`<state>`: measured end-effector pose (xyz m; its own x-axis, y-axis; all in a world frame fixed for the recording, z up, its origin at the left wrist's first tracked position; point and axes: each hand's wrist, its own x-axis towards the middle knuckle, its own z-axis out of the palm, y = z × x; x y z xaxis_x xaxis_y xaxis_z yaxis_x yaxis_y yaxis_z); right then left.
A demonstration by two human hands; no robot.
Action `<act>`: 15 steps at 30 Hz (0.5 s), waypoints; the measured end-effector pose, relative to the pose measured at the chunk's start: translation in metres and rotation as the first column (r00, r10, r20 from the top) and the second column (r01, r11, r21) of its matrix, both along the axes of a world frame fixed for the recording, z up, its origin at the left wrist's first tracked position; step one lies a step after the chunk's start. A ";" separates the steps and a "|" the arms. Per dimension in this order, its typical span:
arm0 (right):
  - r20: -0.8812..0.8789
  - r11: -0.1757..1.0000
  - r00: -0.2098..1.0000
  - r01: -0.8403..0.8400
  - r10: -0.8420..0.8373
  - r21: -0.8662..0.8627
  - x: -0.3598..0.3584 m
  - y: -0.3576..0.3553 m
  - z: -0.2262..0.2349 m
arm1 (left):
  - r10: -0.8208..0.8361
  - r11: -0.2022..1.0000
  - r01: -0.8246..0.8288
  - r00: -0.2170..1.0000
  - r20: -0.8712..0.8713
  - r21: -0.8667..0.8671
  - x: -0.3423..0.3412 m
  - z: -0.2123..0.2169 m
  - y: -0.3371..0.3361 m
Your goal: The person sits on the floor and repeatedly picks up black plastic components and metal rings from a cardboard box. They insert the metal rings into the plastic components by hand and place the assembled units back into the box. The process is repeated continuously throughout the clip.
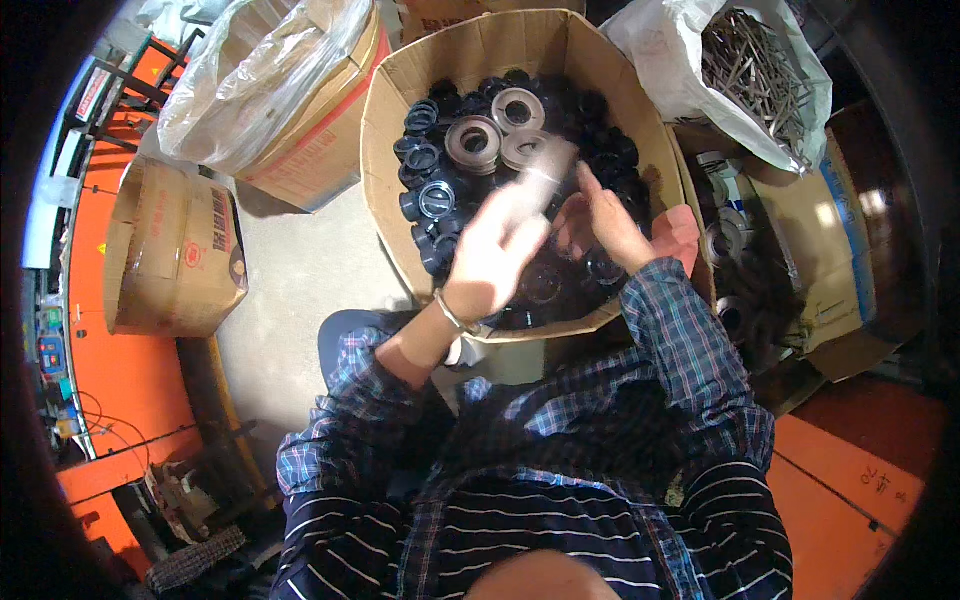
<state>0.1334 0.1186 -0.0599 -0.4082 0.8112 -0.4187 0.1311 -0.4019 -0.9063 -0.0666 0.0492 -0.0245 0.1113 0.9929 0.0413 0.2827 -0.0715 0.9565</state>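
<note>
Left, the spare boxes (175, 250) sit out of my way. My left hand (497, 255) hovers over the carton (385, 90) of black fittings (425, 160), fingers curled round a blurred grey ring (545, 165), handy for fitting. My right hand (610, 225) meets it; how far open, can't tell.

A blurred grey-brown ring (545, 160) sits at fingertip level over the open carton (385, 120) — black fittings (425, 205) heaped inside.
</note>
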 end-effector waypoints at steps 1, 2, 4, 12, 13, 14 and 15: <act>0.389 0.955 0.920 -0.071 -0.048 0.287 0.003 0.005 -0.010 | 0.115 0.993 -0.114 0.992 0.057 -0.022 -0.007 0.000 0.010; 0.670 0.820 0.708 -0.237 -0.221 0.521 0.004 0.011 -0.022 | 0.158 0.987 -0.153 0.969 0.189 -0.041 -0.016 0.005 0.019; 0.872 0.818 0.476 -0.454 -0.113 0.354 0.007 0.006 -0.048 | 0.321 0.945 -0.211 0.742 0.588 -0.250 -0.043 0.027 0.057; 0.929 0.713 0.370 -0.657 0.022 0.245 -0.005 -0.011 -0.094 | 0.316 0.837 -0.480 0.816 0.483 0.262 -0.175 0.140 0.215; 0.934 0.702 0.357 -0.671 0.023 0.239 -0.008 -0.010 -0.094 | 0.380 0.839 -0.412 0.911 0.160 0.355 -0.161 0.118 0.224; 0.943 0.690 0.326 -0.697 0.061 0.196 -0.010 -0.008 -0.093 | 0.453 0.852 -0.383 0.882 -0.133 0.357 -0.141 0.088 0.233; 0.944 0.682 0.326 -0.702 0.053 0.204 -0.013 -0.007 -0.093 | 0.205 0.905 -0.132 0.969 -0.141 0.405 -0.113 0.043 0.231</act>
<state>0.1209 0.1116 -0.1531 -0.4378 0.8370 -0.3283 0.8985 0.3938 -0.1941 -0.1793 0.2803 0.0183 -0.0149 0.9055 0.4240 0.4845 -0.3644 0.7953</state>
